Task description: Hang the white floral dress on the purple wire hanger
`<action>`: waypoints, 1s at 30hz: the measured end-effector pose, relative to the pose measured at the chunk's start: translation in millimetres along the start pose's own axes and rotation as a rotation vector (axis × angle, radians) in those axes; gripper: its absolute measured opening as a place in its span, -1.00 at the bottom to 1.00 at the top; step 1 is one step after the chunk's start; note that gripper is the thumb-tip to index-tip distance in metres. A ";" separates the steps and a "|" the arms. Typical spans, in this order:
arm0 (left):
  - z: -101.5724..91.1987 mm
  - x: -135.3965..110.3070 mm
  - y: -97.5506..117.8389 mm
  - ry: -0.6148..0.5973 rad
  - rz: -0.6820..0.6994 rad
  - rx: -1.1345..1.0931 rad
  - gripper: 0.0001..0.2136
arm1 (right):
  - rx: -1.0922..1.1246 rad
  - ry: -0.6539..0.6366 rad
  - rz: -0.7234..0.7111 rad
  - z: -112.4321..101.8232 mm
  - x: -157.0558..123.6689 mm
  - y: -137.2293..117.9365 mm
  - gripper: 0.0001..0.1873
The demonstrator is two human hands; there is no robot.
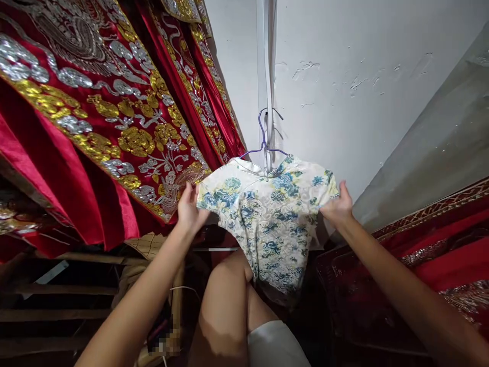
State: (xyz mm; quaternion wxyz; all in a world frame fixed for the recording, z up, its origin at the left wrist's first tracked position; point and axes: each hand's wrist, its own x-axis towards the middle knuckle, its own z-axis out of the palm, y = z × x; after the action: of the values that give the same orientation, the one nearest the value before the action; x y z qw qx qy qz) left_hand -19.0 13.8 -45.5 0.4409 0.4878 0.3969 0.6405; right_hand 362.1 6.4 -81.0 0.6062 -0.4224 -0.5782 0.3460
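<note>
A short-sleeved floral dress (pixel 267 224), white with blue, green and yellow flowers, hangs on a purple hanger (pixel 263 133) in front of the wall. My left hand (pixel 190 210) is closed on the end of one sleeve. At the other sleeve, my right hand (pixel 339 205) pinches the cuff, with its thumb pointing up. Between the two hands the sleeves are spread out sideways. The hanger's hook is against a pale vertical strip (pixel 269 61). The dress's lower hem falls into shadow beside my knees.
Red cloth (pixel 114 107) with gold and silver sequin embroidery hangs at the left. More red embroidered fabric (pixel 451 260) lies at the right. A slatted wooden seat (pixel 57 315) is at the lower left. The white wall (pixel 362 66) has peeling paint.
</note>
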 end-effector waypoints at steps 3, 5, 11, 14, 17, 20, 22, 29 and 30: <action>-3.2 5.4 16.3 -0.003 0.088 0.112 -0.53 | 0.164 0.187 0.067 -11.5 19.7 -20.0 -0.24; 5.4 11.0 28.6 -0.002 0.207 0.283 -0.58 | 0.149 0.239 0.073 -11.1 30.6 -46.0 -0.31; 37.9 13.9 40.5 -0.050 0.401 0.593 -0.71 | -0.115 -0.080 -0.116 32.1 4.3 -136.0 -0.22; 41.1 2.5 25.5 0.166 0.385 0.521 -0.59 | -0.279 -0.575 -0.208 53.4 -41.2 -151.4 -0.41; 45.5 -13.0 11.2 0.310 0.272 0.386 -0.49 | -0.459 -0.797 -0.332 67.3 -70.3 -135.5 -0.55; 64.5 -28.5 8.4 0.149 0.112 0.134 -0.42 | -0.666 -0.647 -0.496 80.6 -71.7 -97.8 -0.16; 84.3 -39.7 12.3 -0.025 0.002 -0.019 -0.39 | -0.761 -0.545 -0.591 90.5 -67.0 -71.0 0.11; 104.3 -66.3 11.8 -0.344 -0.077 -0.245 -0.56 | -0.844 -0.281 -0.603 88.1 -77.3 -28.0 0.05; 95.2 -64.9 5.6 -0.358 -0.087 -0.216 -0.59 | -0.850 -0.242 -0.585 78.7 -77.3 -28.1 0.01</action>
State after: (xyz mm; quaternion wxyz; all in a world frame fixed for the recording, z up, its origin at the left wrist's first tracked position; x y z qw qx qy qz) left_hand 81.6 -42.2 -38.1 0.5812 0.5261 0.2620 0.5629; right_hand 274.8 -66.4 -88.9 0.3816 -0.4091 -0.8270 -0.0564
